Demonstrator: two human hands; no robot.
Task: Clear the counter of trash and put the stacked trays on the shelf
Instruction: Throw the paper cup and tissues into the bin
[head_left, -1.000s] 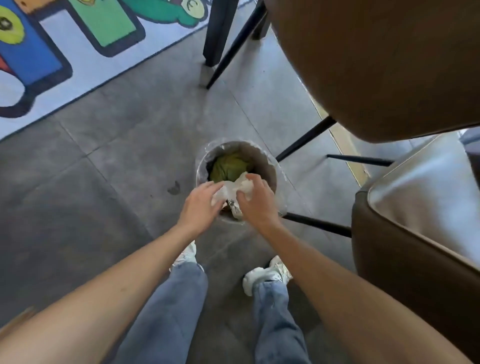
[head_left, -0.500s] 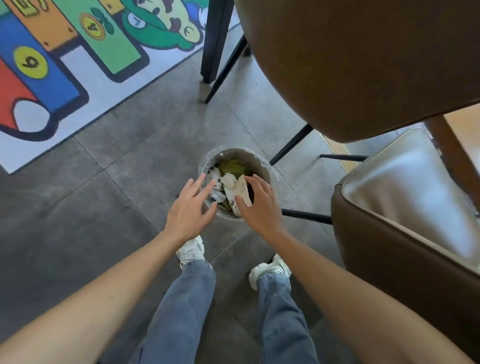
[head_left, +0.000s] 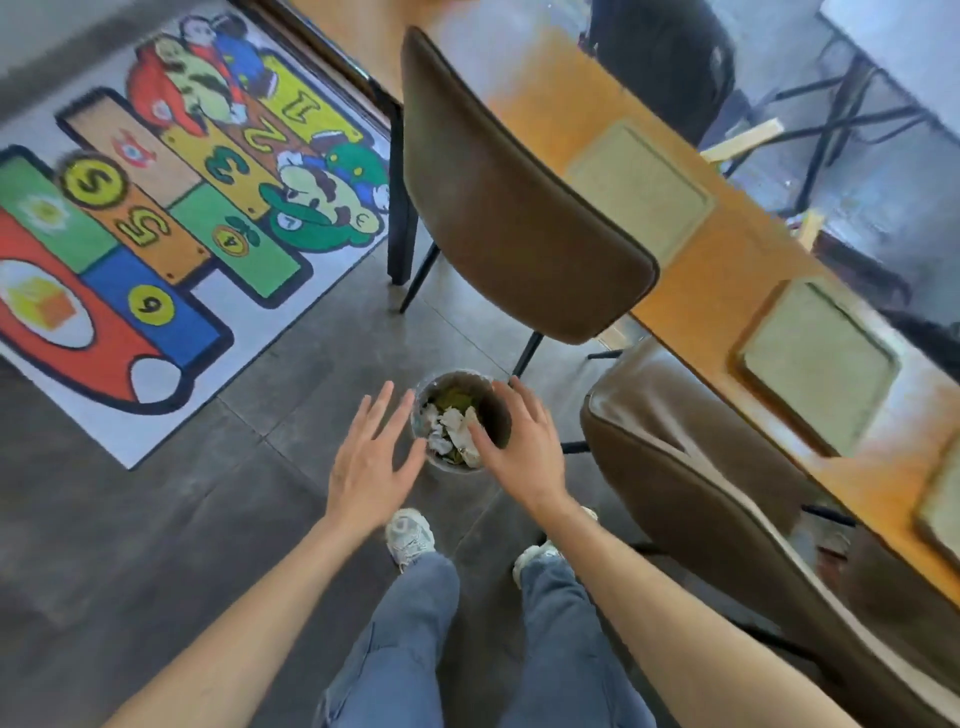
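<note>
- The left hand (head_left: 370, 467) hangs flat above the grey floor tiles (head_left: 156, 545), palm down, fingers spread wide and holding nothing.
- The right hand (head_left: 522, 447) is likewise empty, fingers fanned apart, its thumb reaching over the near rim of the bin.
- A small round waste bin (head_left: 496, 415) stands on the floor between the two hands, dark inside with a thin clear liner around its rim.
- Crumpled white paper trash (head_left: 452, 428) lies in the bin, wrinkled and wadded, on top of something yellow-green and leafy.
- Three flat, pale green trays (head_left: 639, 189) with rounded corners and raised rims lie apart from one another on the counter, one at the far end, one (head_left: 818, 364) nearer, one (head_left: 943, 504) cut off by the frame edge.
- The counter (head_left: 727, 280) is a long orange-brown wooden top on black legs; its surface looks blurred.
- Two chairs with smooth brown leather-like backs stand at it: one (head_left: 509, 208) on thin black metal legs just behind the bin, one (head_left: 727, 519) to the right.
- A flat printed play mat (head_left: 156, 208) with bright cartoon figures and numbered blocks lies on the floor to the left.
- Blue denim legs and white sneakers (head_left: 410, 535) show below the hands.
</note>
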